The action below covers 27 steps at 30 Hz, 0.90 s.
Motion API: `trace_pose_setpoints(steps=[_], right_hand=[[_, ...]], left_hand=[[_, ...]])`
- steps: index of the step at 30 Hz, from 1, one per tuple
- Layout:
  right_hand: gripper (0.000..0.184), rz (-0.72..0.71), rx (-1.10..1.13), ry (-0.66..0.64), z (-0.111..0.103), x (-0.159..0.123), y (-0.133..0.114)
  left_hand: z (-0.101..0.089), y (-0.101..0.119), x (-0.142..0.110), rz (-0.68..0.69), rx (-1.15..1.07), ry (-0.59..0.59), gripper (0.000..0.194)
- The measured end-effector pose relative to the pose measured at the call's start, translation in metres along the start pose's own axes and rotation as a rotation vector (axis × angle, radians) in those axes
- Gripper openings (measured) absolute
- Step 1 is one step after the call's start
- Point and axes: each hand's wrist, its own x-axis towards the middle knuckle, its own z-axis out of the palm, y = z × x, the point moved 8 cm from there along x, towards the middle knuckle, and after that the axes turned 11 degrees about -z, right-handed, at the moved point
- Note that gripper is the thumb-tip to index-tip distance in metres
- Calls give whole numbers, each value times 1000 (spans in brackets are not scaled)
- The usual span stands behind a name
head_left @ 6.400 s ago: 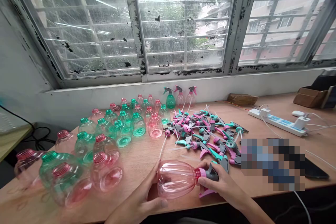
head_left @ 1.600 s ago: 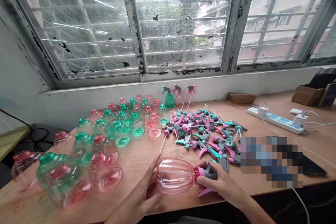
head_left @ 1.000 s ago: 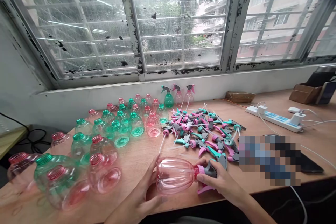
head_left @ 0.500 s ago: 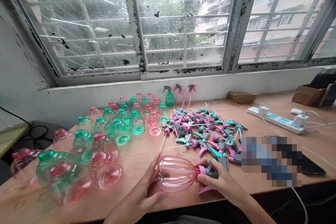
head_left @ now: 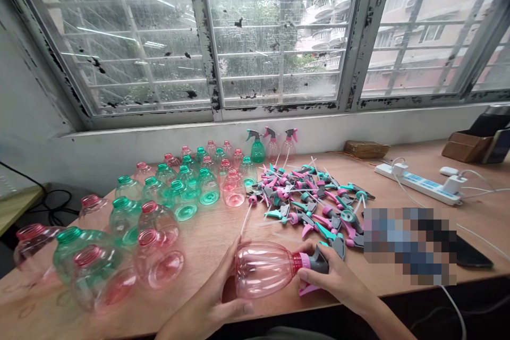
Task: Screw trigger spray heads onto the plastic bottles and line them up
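A clear pink spray bottle [head_left: 265,270] lies on its side in the air near the table's front edge, its neck to the right. My left hand [head_left: 217,297] cups its base end, with the fingers behind it and the thumb in front below. My right hand [head_left: 332,273] grips the pink collar and grey spray head [head_left: 317,261] at the neck, thumb and fingers closed. The pink trigger [head_left: 308,289] points down toward me. Just beyond, a heap of pink, teal and grey spray heads [head_left: 306,191] with thin white tubes lies on the table.
Several open pink and green bottles [head_left: 209,186] stand at the left on the wooden table [head_left: 207,247]. Finished spray bottles [head_left: 257,150] stand by the wall. At the right are a power strip [head_left: 422,183], cables, a brown packet [head_left: 366,149] and a partly blurred dark device [head_left: 472,252].
The bottle and both hands have shifted slightly left and down. The bottle's base end dips a little lower, and both hands keep their hold.
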Motion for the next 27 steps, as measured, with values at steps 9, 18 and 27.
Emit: trace_pose_setpoints(steps=[9, 18, 27], right_hand=[[34, -15, -20, -8, 1, 0, -1], [29, -29, -50, -18, 1, -1, -5], [32, -14, -58, -16, 1, -1, -5]], left_hand=[[-3, -5, 0, 59, 109, 19, 97], [2, 1, -1, 31, -33, -27, 106], [-1, 2, -4, 87, 70, 9, 93]])
